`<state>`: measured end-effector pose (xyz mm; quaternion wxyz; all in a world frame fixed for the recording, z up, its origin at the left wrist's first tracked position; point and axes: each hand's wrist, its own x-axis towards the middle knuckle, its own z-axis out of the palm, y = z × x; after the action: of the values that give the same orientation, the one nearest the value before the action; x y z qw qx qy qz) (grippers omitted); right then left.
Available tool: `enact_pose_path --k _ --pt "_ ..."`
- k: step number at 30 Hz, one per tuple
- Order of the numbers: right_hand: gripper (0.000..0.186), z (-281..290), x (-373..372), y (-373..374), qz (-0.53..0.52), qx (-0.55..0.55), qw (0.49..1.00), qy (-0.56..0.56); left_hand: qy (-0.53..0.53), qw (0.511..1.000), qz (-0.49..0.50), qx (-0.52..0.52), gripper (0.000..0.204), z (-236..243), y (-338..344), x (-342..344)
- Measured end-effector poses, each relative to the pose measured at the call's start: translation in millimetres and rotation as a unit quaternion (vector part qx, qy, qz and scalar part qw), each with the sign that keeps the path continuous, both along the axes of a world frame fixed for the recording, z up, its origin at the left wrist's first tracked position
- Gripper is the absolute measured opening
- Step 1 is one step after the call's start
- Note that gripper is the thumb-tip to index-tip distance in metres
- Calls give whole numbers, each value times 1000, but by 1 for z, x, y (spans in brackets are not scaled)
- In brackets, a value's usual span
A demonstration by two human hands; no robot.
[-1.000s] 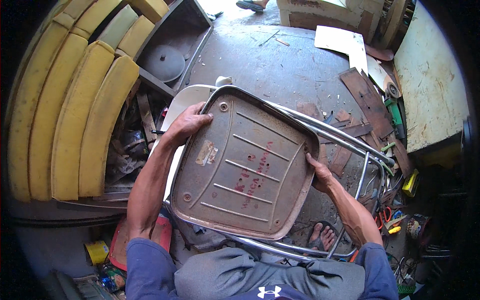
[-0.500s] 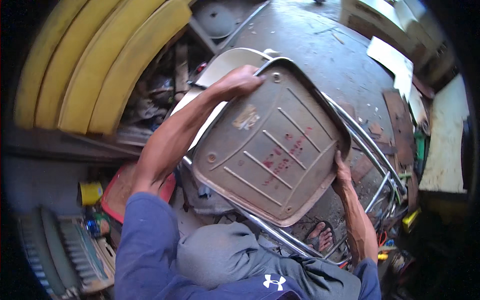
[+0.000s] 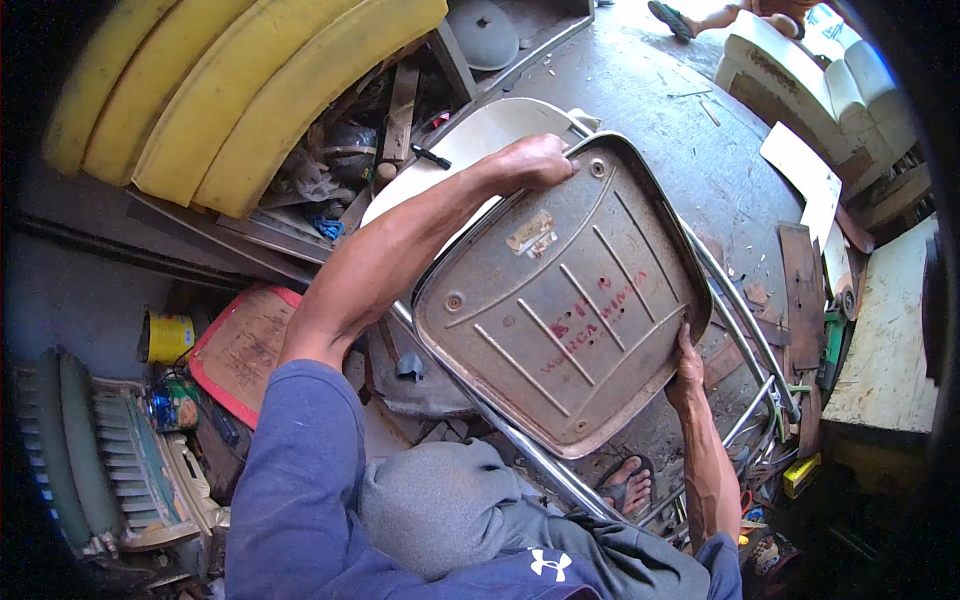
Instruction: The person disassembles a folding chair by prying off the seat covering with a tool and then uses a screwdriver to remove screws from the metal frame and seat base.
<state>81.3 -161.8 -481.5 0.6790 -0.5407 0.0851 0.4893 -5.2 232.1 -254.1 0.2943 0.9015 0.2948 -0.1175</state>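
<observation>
Left hand [image 3: 530,160] gripping top edge of metal seat pan [image 3: 560,300]; right hand [image 3: 688,365] clasping its lower right rim.

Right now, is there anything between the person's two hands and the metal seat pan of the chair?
Nothing visible. The left hand grips the far edge of the metal seat pan directly, and the right hand holds its near right edge, with no object between them.

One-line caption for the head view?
Both hands, left and right, grip an upturned grey metal chair seat pan.
</observation>
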Motion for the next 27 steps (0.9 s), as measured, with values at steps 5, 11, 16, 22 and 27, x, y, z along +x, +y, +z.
enact_pose_path --k 5,11,16,22,27 --pt "73 0 2 -1 7 2 1000 16 11 999 12 -48 42 3 2 -1" --pt "72 8 -4 5 11 17 1000 10 -85 967 -5 -241 60 -6 24 -20" --pt "71 8 -5 4 12 21 1000 15 -101 927 -39 -360 93 -7 32 -26" --pt "72 8 -7 3 -8 25 999 24 -168 884 -37 -435 79 -23 32 -38" --pt "68 14 -7 3 -14 12 999 36 -177 881 11 -439 82 -51 21 -38"
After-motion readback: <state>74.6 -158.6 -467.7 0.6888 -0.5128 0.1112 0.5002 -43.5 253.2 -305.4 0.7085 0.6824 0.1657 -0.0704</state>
